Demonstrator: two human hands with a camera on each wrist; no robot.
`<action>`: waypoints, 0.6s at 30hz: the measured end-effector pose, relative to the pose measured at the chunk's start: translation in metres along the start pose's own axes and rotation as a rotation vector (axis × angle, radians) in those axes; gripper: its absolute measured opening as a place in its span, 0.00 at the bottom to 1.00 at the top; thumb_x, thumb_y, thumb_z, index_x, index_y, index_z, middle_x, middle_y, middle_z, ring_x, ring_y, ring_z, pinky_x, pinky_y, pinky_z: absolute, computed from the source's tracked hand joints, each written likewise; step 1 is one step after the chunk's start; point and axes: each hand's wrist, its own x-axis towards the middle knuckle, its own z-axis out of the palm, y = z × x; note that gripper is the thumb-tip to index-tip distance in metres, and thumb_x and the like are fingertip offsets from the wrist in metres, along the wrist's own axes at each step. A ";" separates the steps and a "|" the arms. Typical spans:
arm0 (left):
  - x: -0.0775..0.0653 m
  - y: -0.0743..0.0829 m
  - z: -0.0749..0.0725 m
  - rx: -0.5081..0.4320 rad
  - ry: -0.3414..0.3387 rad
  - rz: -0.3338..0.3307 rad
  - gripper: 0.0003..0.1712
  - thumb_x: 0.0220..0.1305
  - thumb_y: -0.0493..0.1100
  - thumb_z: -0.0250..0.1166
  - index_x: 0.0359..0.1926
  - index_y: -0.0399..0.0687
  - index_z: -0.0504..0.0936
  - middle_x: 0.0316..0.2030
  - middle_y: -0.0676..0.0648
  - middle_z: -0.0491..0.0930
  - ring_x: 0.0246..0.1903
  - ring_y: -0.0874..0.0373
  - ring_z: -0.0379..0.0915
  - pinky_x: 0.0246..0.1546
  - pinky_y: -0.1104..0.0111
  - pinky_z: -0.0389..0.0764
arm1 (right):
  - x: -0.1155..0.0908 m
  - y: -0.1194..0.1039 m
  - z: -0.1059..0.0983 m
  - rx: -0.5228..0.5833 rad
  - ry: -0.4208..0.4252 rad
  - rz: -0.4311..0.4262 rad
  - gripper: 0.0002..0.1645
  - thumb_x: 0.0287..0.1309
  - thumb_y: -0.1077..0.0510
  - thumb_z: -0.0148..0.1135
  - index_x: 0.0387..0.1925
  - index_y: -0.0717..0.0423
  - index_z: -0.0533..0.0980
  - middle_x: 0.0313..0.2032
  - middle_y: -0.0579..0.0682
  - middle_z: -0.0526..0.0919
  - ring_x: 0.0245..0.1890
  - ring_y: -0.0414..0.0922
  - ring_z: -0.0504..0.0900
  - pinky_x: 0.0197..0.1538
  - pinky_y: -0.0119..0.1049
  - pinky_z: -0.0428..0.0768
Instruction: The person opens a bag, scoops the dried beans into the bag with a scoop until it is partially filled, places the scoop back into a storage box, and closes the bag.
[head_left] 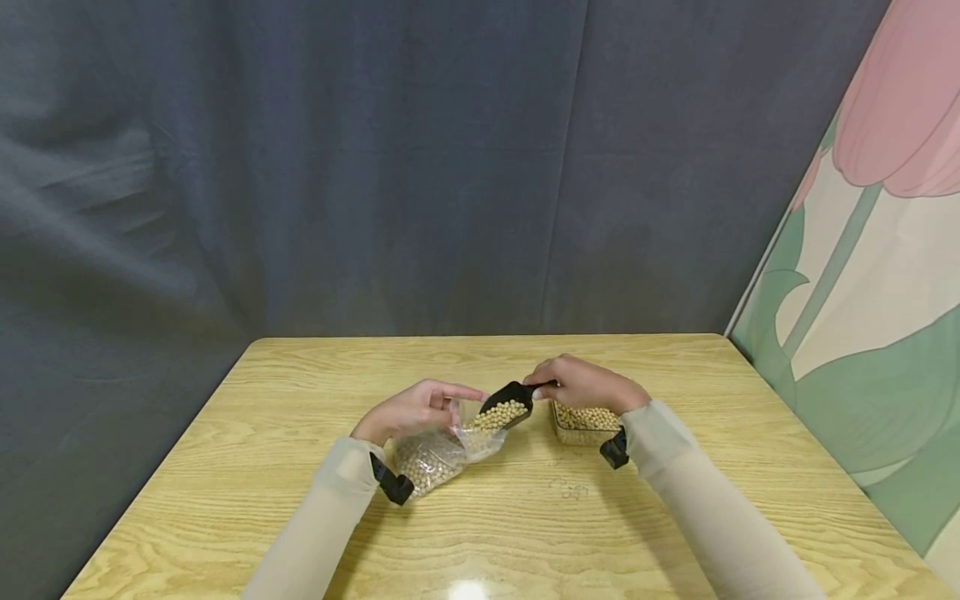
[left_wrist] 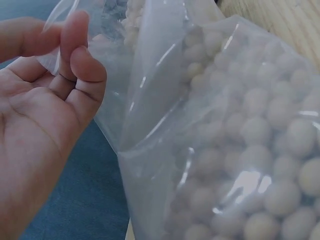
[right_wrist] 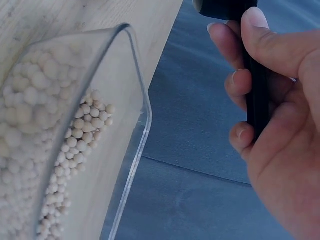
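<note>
My right hand (head_left: 576, 385) grips the handle of a black scoop (head_left: 517, 393), which tilts down to the left over the mouth of a clear plastic bag (head_left: 429, 463). Pale round beans (head_left: 498, 415) lie in the scoop and at the bag's opening. With curled fingers, my left hand (head_left: 408, 412) pinches the bag's rim, its index finger stretched toward the scoop. More beans fill the bag's lower part, close up in the left wrist view. In the right wrist view the hand (right_wrist: 285, 95) wraps round the black handle (right_wrist: 256, 95), beside a clear container (right_wrist: 142, 127) of beans.
The clear container (head_left: 581, 437) of beans stands on the wooden table (head_left: 480, 533) just under my right wrist. A dark curtain (head_left: 405, 167) hangs behind the table's far edge. At the right is a panel with a printed tulip (head_left: 896, 108).
</note>
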 end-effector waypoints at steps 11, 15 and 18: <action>0.000 0.007 -0.002 -0.019 -0.008 0.003 0.31 0.62 0.26 0.52 0.67 0.28 0.63 0.22 0.50 0.79 0.27 0.60 0.77 0.38 0.65 0.82 | 0.002 -0.006 -0.008 -0.027 -0.002 -0.027 0.17 0.64 0.64 0.56 0.53 0.65 0.78 0.48 0.59 0.84 0.48 0.52 0.83 0.50 0.42 0.82; 0.000 0.009 -0.004 0.010 -0.003 0.012 0.31 0.61 0.26 0.53 0.67 0.28 0.64 0.22 0.50 0.79 0.26 0.60 0.76 0.37 0.65 0.82 | 0.002 -0.008 -0.010 -0.050 0.014 -0.046 0.17 0.63 0.65 0.57 0.52 0.65 0.79 0.46 0.58 0.85 0.46 0.51 0.84 0.48 0.41 0.82; 0.000 0.010 -0.005 0.024 -0.003 0.023 0.30 0.61 0.25 0.53 0.66 0.27 0.64 0.23 0.50 0.79 0.26 0.60 0.76 0.35 0.65 0.81 | 0.003 -0.008 -0.011 -0.060 0.021 -0.052 0.16 0.63 0.65 0.57 0.51 0.63 0.80 0.45 0.56 0.86 0.45 0.49 0.84 0.47 0.40 0.82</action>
